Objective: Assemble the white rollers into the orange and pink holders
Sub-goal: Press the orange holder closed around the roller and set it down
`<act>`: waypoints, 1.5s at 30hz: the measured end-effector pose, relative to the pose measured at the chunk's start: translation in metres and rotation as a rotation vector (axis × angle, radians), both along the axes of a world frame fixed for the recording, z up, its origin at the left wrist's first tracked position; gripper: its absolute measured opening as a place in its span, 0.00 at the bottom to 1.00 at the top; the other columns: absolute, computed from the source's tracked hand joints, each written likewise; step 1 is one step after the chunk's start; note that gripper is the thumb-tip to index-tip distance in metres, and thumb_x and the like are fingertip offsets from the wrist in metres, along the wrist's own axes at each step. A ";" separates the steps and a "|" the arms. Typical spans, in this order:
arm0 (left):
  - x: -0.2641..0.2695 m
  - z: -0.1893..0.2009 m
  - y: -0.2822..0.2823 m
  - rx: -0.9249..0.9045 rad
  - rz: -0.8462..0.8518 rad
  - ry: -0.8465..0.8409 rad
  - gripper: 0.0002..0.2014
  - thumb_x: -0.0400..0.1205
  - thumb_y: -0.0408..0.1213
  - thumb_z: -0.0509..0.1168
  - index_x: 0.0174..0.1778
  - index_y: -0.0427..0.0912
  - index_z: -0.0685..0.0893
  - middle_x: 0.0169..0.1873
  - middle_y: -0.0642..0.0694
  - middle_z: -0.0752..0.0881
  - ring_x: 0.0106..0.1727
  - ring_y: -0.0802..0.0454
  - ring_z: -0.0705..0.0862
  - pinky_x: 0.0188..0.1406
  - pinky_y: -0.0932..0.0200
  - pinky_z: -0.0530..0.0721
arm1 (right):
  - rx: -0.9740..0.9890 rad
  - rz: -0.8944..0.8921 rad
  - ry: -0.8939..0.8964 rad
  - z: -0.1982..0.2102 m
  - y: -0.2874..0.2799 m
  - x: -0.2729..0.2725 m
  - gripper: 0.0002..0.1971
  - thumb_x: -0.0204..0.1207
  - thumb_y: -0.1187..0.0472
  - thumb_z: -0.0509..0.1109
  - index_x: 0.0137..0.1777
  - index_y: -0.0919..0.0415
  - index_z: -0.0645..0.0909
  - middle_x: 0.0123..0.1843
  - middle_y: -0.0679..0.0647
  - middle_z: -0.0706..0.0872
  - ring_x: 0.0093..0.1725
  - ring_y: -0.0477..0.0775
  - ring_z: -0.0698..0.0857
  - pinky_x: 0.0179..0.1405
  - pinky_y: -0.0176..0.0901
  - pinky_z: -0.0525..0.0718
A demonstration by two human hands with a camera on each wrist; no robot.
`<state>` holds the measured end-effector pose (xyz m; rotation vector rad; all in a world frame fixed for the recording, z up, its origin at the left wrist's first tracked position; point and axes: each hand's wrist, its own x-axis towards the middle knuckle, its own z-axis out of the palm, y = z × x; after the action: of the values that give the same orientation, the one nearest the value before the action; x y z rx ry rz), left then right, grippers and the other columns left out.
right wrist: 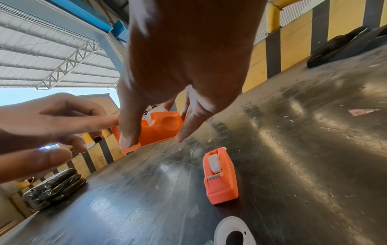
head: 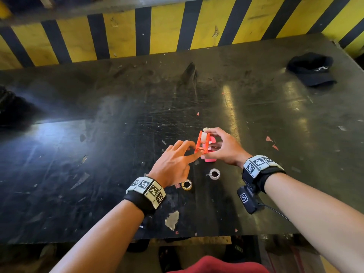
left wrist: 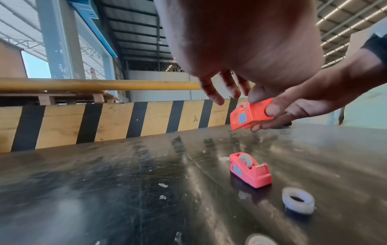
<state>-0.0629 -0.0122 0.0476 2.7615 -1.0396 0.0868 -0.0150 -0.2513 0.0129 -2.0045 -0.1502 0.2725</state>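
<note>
A scratched black metal table [head: 118, 154] fills the head view, a black cloth cap [head: 311, 69] lying at its upper right; just right of centre the right hand [head: 222, 148] grips the small orange plastic holder [head: 202, 141] clear of the surface, thumb and fingers curled round its sides, a white roller [right wrist: 149, 118] already seated in its slot; the left hand [head: 173, 162] keeps its fingers fairly straight, the forefinger tip touching the holder's near end and holding nothing; below it the pink plastic holder [left wrist: 249, 170] stands on the table with its own white roller [left wrist: 246, 161] in place; two loose tape rings [head: 214, 173] lie nearer the bottom edge. The holder looks light, stiff and rather slick; best pinched across its flat side walls, never by the toothed cutter end.
</note>
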 end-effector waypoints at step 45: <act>0.097 -0.076 -0.004 -0.177 0.355 0.685 0.54 0.66 0.48 0.84 0.85 0.48 0.61 0.76 0.48 0.79 0.64 0.48 0.86 0.67 0.50 0.85 | -0.404 0.148 0.002 -0.049 -0.027 0.039 0.55 0.66 0.59 0.85 0.90 0.41 0.59 0.87 0.48 0.65 0.83 0.57 0.73 0.84 0.55 0.74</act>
<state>0.0346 -0.0167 -0.0284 2.4715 -0.3440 -0.6361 0.0240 -0.2778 -0.0362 -2.3976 -0.2599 0.4257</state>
